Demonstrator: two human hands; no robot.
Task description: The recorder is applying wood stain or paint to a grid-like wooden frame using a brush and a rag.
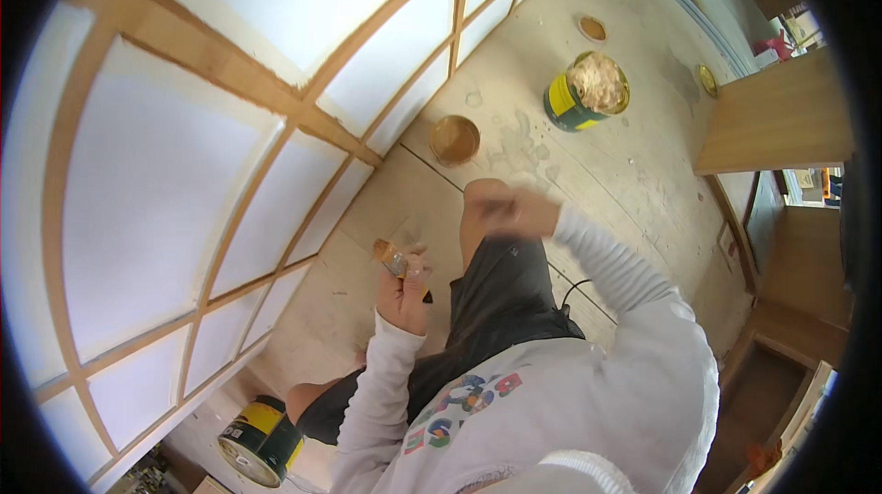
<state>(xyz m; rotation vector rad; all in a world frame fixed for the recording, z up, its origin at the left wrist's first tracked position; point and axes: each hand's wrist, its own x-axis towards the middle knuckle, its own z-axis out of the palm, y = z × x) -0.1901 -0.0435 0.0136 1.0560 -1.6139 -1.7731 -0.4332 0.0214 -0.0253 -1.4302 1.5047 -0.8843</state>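
Left hand (404, 296) has fingers curled on brush (393, 261), bristles toward lattice (296, 108) — probably keeps them off shorts (501, 283). Right hand (525, 214) blurred at knee (483, 189) — can't tell fingers. Tub (457, 161) on floor (542, 158), presumably within reach.

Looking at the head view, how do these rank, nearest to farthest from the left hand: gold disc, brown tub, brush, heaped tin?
1. Brush: gripped in the left hand.
2. Brown tub: on the floor ahead, slightly right.
3. Heaped tin: on the floor, farther ahead and right.
4. Gold disc: far right, near the wooden panel.
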